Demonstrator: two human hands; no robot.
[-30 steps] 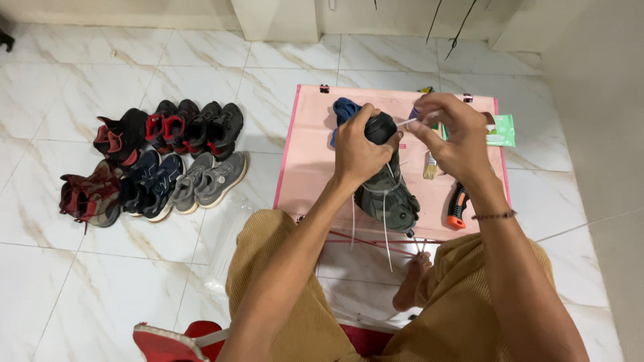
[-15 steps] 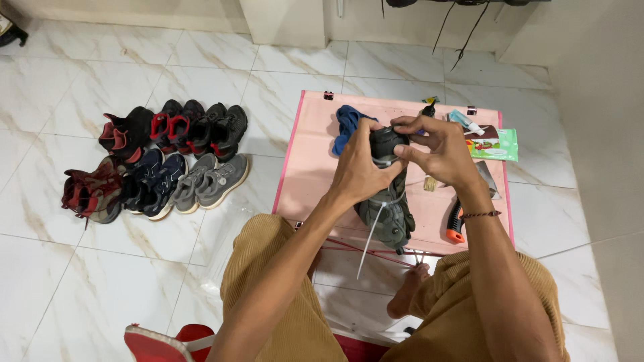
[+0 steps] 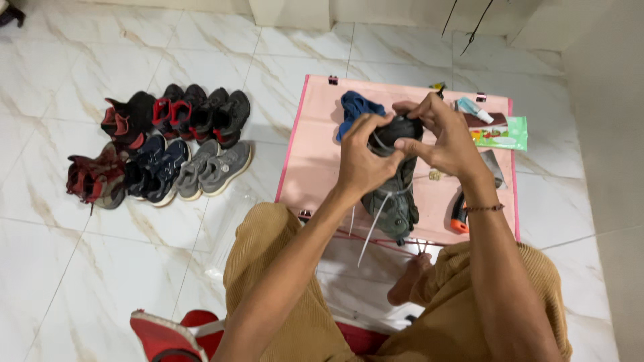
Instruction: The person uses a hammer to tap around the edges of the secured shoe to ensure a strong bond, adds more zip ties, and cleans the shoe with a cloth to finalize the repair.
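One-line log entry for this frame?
left hand: grips dark shoe | right hand: on shoe toe | white lace: dangling | pink mat: beneath

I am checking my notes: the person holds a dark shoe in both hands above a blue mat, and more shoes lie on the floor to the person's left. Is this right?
Not quite. In the head view the mat is pink, not blue. The rest stands: the left hand and right hand hold the dark shoe above it, and more shoes lie on the floor to the left.

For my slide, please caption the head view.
Both hands, left and right, hold a dark shoe above a pink mat.
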